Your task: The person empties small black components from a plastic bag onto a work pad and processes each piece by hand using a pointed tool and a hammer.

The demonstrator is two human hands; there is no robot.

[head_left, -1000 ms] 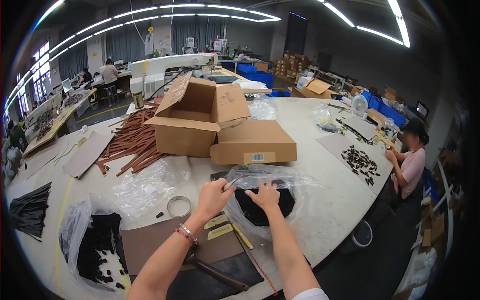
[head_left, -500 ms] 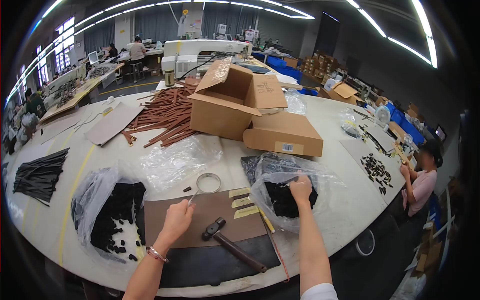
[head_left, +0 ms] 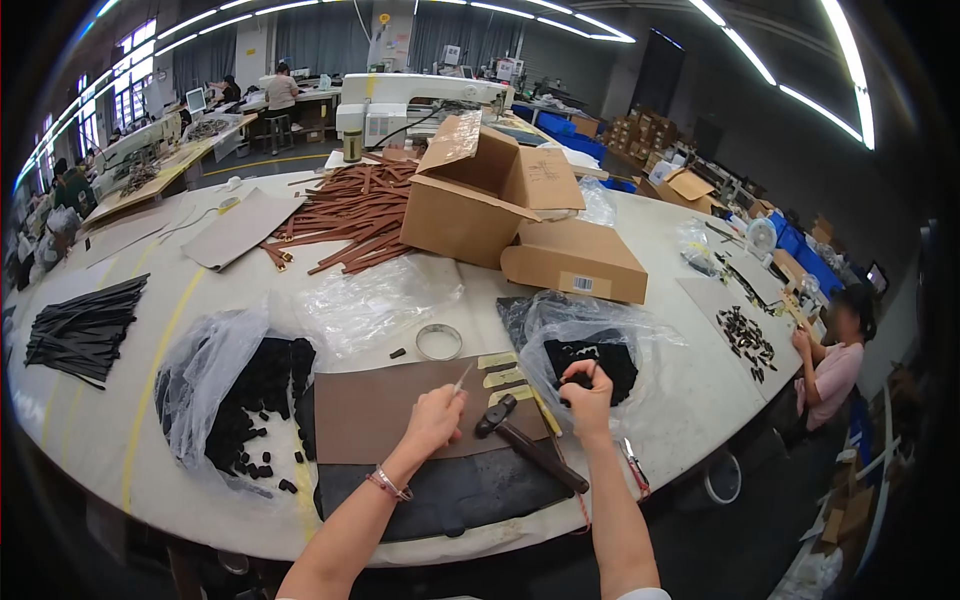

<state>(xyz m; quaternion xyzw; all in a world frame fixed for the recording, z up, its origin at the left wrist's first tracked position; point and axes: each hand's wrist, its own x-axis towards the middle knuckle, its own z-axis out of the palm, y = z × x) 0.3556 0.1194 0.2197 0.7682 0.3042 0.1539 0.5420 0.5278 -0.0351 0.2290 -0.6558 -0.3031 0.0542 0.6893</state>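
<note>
Left hand: the person's left hand [head_left: 434, 420] is clenched around a slim pale tool [head_left: 463, 377], whose tip points up and away from the knuckles, over the brown sheet [head_left: 365, 400].
Right hand: the right hand [head_left: 592, 395] has thumb and fingers curled in a pinch at the near edge of a plastic bag [head_left: 600, 312]; something dark shows at the fingertips, but whether a piece is grasped cannot be told.
Black pieces: a heap of black pieces [head_left: 618, 375] lies in that bag, just beyond and beside the right grip.
Second bag: another clear bag [head_left: 195, 350], with more dark bits spilling out, sits well left of the left grip.
Hammer: the hammer [head_left: 535, 450] lies between the two grips, its head near the left one and its handle running toward the right forearm.
Ring: a round ring [head_left: 438, 342] rests just beyond the left grip.
Step in hand: seemingly picking from the heap with the right hand, while the left holds the tool.
Next move: probably calls for a sure pinch on one piece, clear of the loose plastic.
</note>
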